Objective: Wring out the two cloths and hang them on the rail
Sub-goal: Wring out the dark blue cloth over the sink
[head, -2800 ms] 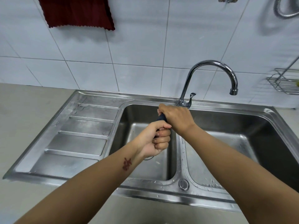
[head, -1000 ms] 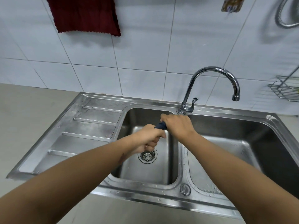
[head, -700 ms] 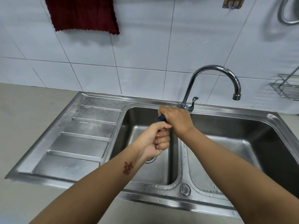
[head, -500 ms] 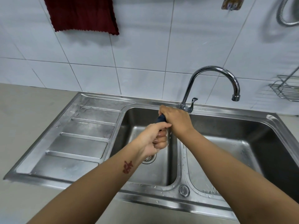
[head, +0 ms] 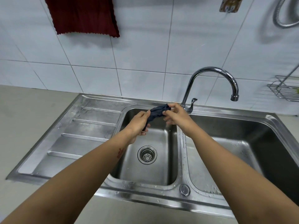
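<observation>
A small dark blue cloth, bunched and crumpled, hangs in the air over the left basin of the steel sink. My left hand grips its lower end. My right hand pinches its upper end with thumb and fingertips, the other fingers loose. A dark red cloth hangs flat against the white tiled wall at the top left; whatever it hangs from is out of view above the frame.
A curved chrome tap stands behind the divider between the two basins, right beside my right hand. A drain strainer sits in the left basin. A wire rack and a metal hose are on the right wall.
My hands have loosened their tight twisting grip and moved slightly apart. The blue cloth, nearly hidden in my fists before, now shows bunched between them. The view has tilted up a little.
</observation>
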Motion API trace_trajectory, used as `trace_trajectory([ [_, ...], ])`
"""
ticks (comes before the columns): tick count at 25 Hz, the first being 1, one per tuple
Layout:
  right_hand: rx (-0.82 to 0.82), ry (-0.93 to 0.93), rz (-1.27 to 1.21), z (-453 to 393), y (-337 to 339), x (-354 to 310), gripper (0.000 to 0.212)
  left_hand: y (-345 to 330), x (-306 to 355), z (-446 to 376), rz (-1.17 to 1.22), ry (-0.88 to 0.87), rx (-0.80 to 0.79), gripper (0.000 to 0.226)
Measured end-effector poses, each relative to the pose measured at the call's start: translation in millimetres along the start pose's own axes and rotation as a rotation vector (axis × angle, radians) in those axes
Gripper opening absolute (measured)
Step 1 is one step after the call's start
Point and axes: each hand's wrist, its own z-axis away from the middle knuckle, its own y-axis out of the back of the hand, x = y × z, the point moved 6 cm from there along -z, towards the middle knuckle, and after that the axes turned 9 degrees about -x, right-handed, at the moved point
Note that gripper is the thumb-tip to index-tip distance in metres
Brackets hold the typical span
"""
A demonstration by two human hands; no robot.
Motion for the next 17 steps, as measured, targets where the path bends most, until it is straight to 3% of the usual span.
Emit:
trace_trajectory([
  [3, 0.064, 0.0, -0.033, 4.1, 6.7, -5.5, 0.008, 4.0, 2.7, -0.8, -0.045, -0.088, 0.036, 0.018],
  [5, 0.121, 0.062, 0.093, 5.7, 12.2, -12.3, 0.021, 5.0, 8.7, 0.6, -0.161, -0.175, 0.046, 0.011],
  [9, 0.15, 0.182, 0.324, 7.6, 8.8, -32.2, 0.014, 0.2, 16.0, 2.9, -0.581, -0.171, 0.003, 0.032],
  [12, 0.05, 0.231, 0.346, 7.4, -4.2, -46.1, 0.009, -4.9, 31.0, 9.4, -0.434, -0.263, 0.0, 0.043],
  [17, 0.0, 0.247, 0.399, 8.2, -6.3, -62.8, 0.006, -6.4, 65.8, 19.8, -0.236, -0.451, 0.065, 0.01],
])
